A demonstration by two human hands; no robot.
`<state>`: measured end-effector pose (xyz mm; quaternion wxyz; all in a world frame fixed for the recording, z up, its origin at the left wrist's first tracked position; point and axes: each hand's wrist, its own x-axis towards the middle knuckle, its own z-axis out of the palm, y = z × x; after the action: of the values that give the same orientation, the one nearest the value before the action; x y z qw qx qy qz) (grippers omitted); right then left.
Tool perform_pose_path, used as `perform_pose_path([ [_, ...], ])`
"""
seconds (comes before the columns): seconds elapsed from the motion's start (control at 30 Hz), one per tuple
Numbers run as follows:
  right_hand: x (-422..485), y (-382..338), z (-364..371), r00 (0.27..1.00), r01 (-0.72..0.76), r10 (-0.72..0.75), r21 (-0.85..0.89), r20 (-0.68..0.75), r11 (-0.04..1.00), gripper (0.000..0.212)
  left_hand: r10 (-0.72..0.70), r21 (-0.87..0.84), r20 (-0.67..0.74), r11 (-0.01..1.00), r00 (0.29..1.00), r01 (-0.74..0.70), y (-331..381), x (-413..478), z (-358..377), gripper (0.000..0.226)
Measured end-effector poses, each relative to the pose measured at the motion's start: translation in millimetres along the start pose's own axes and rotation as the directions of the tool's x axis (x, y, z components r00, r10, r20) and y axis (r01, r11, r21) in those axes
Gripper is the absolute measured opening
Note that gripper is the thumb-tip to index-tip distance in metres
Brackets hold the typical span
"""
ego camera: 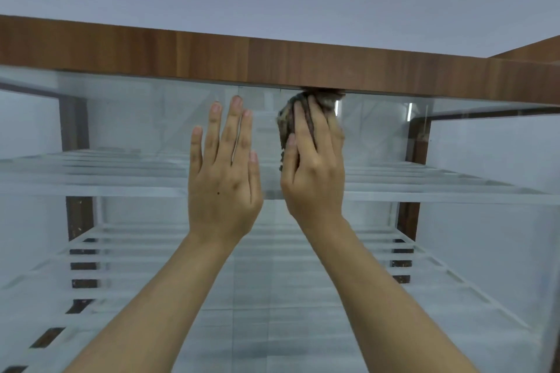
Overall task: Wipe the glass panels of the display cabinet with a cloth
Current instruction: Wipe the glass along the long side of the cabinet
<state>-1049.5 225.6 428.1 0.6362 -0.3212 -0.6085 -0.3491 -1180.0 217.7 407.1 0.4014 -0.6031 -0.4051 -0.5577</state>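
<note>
Brown bunched cloth (290, 121) – right hand (313, 166) presses it to glass; left hand (222, 179) flat, open.

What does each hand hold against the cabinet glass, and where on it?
The right hand presses a bunched cloth, fingers spread over its back. The left hand holds nothing.
</note>
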Motion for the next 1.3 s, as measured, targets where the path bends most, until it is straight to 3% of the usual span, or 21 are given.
perform_pose_path([
  [0.1,-16,-1,2,1.0,0.005,-0.005,-0.008,0.005,1.0,0.041,0.003,-0.003,0.004,1.0,1.0,-0.003,0,0,0,0.055],
  [0.27,-136,2,-26,0.977,0.097,-0.084,-0.055,0.194,0.994,0.044,-0.001,0.023,0.008,1.0,1.0,0.001,2,-1,0,0.055],
  [0.4,-34,5,-6,0.999,-0.04,0.04,-0.026,0.006,0.999,0.041,0.004,0.029,0.013,1.0,1.0,-0.005,2,0,0,0.055],
  [0.47,-9,1,0,0.998,-0.056,0.056,-0.032,-0.007,0.998,0.042,0.0,0.026,0.013,1.0,1.0,0.0,1,0,0,0.055],
  [0.6,-87,13,-23,0.97,0.164,-0.146,-0.08,0.195,0.983,0.045,0.0,0.042,0.007,0.999,1.0,-0.001,2,0,-1,0.055],
  [0.67,-101,25,-35,0.953,0.207,-0.188,-0.061,0.237,0.976,0.044,-0.012,0.049,0.008,0.999,1.0,0.012,4,-1,0,0.055],
  [0.73,-66,28,-29,0.975,0.146,-0.135,-0.048,0.174,0.988,0.043,-0.026,0.052,0.01,0.998,1.0,0.025,5,-1,1,0.056],
  [0.83,7,17,-9,0.997,-0.071,0.071,-0.025,-0.005,0.997,0.041,-0.039,0.072,0.017,0.997,0.999,0.038,7,0,2,0.056],
  [0.9,-7,12,-7,0.998,0.019,-0.018,-0.023,0.056,1.0,0.043,-0.055,0.073,0.023,0.996,0.998,0.053,7,-1,1,0.056],
  [0.97,-63,23,-22,0.951,0.236,-0.226,-0.025,0.211,0.971,0.045,-0.068,0.07,0.031,0.995,0.997,0.066,8,0,-1,0.056],
  [1.03,-107,49,-52,0.908,0.322,-0.297,-0.041,0.295,0.946,0.045,-0.071,0.068,0.054,0.995,0.996,0.067,8,-1,-3,0.057],
  [1.17,-64,80,-61,0.995,0.056,-0.051,-0.054,0.086,0.997,0.043,-0.1,0.09,0.081,0.992,0.992,0.092,14,-3,-5,0.058],
  [1.23,-11,68,-44,0.995,-0.094,0.091,-0.083,-0.045,0.992,0.04,-0.123,0.091,0.084,0.989,0.989,0.115,18,-4,-6,0.058],
  [1.3,10,45,-25,0.991,-0.12,0.117,-0.043,-0.07,0.992,0.04,-0.126,0.101,0.087,0.988,0.988,0.117,19,-6,-8,0.057],
])
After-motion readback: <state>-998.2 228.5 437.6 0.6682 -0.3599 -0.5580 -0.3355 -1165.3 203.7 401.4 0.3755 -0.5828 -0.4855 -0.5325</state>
